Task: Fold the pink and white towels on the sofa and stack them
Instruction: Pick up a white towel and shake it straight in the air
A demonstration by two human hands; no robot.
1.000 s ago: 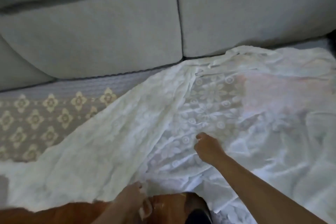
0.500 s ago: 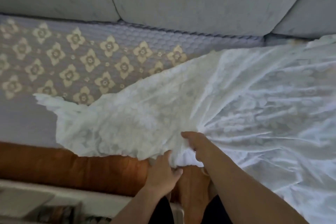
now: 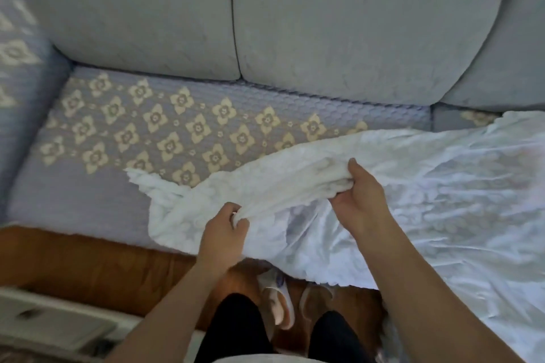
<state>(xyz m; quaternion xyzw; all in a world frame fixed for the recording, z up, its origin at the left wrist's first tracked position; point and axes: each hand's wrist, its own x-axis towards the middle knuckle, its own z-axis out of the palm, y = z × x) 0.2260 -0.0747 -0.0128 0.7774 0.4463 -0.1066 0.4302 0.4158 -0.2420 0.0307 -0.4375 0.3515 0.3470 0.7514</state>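
A large white lacy towel (image 3: 427, 194) lies spread over the right half of the sofa seat (image 3: 88, 186) and hangs over its front edge. My left hand (image 3: 224, 233) pinches a gathered bunch of the towel's near edge. My right hand (image 3: 358, 200) grips a thick fold of the same towel a little further right and higher. The cloth between my hands is lifted and bunched. A faint pink tint (image 3: 530, 156) shows through the towel at the far right edge; I cannot make out a separate pink towel.
The seat cover is purple with cream flower shapes. Grey back cushions (image 3: 354, 32) run along the rear. The sofa's brown front panel (image 3: 88, 259) is below the seat. My legs and slippers (image 3: 280, 303) stand against it. A pale low object (image 3: 53, 324) is at bottom left.
The view has swung left and pulled back. My right hand has risen and taken a thick fold of the towel; my left hand now holds its bunched edge higher, above the seat's front.
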